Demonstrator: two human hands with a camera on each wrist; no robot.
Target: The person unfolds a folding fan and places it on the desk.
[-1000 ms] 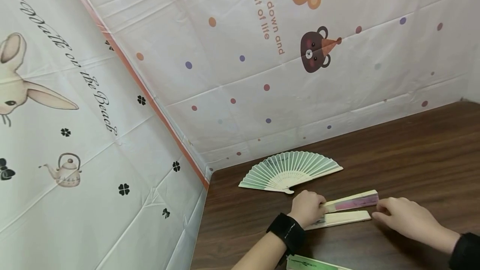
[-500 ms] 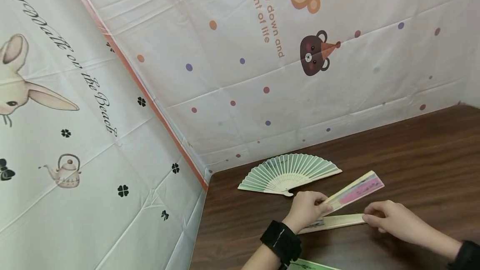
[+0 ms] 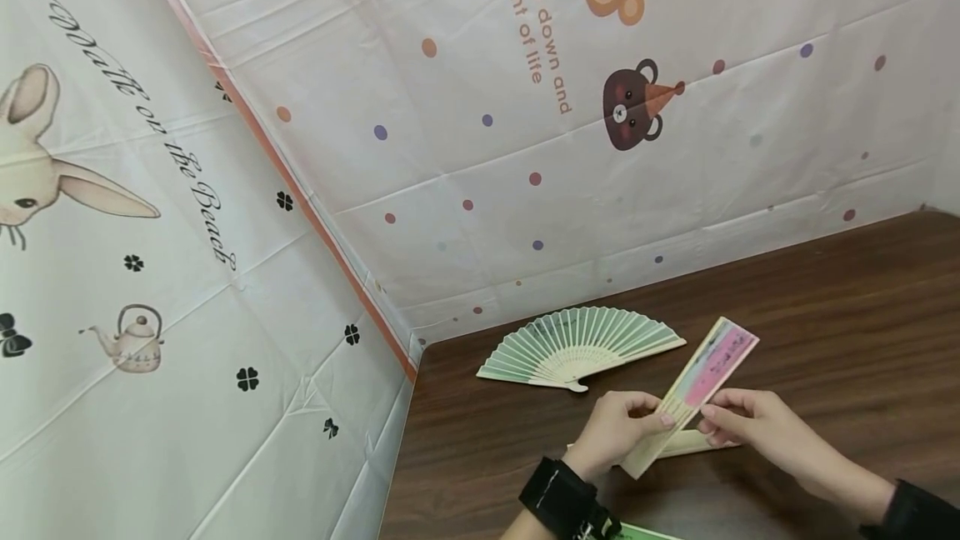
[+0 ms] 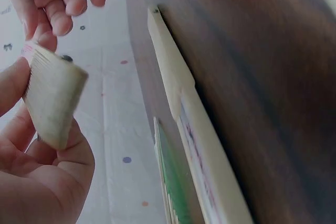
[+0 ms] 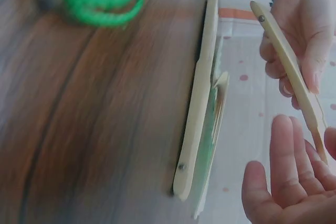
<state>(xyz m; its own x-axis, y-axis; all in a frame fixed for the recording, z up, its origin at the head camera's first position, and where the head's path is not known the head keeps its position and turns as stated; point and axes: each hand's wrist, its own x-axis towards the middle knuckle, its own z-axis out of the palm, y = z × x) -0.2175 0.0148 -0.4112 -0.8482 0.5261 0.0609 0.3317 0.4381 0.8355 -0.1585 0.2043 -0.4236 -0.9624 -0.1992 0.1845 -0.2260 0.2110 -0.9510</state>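
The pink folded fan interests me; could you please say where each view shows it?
Head: pink folded fan, right of lower centre, tilted.
Left wrist: pink folded fan, left side, end-on.
Right wrist: pink folded fan, upper right, edge-on.
Shared landmark: pale folded fan on the table.

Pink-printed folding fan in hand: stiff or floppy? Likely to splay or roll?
The pink-printed folding fan is probably stiff lengthwise: held up at an angle, it shows no visible sag. It may splay if gripped loosely, since its stacked ribs seem joined by a rivet near one end. Folded flat and narrow, it would likely slide rather than roll.
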